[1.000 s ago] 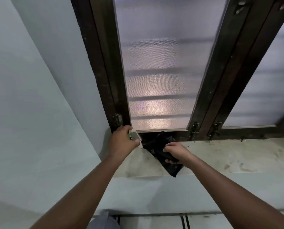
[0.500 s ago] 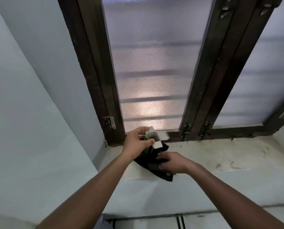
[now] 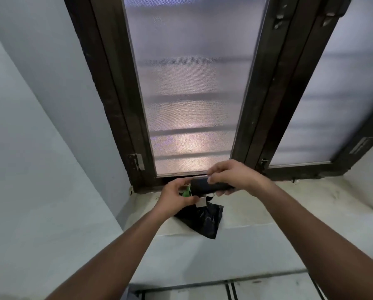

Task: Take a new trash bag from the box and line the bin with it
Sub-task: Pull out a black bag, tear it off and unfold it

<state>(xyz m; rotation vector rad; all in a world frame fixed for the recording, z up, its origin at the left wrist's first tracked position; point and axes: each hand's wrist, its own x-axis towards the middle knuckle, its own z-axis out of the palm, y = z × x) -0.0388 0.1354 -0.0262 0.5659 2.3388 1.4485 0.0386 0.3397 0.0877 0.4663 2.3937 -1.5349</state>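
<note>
My left hand (image 3: 177,197) grips a small green and white box (image 3: 188,192) just above the window sill. A black roll of trash bags (image 3: 211,187) sticks out of the box to the right, and my right hand (image 3: 231,176) holds it with curled fingers. Below both hands a loose black trash bag (image 3: 203,219) lies flat on the sill, its corner hanging over the front edge. The bin is out of view.
The pale stone sill (image 3: 289,204) runs right from my hands, under a dark wooden window frame (image 3: 263,118) with frosted panes. A white wall (image 3: 40,169) closes the left side. Tiled floor (image 3: 257,289) shows at the bottom.
My left hand lifted the box off the sill. My right hand left the flat bag on the sill and rose, and now holds the black roll coming out of the box.
</note>
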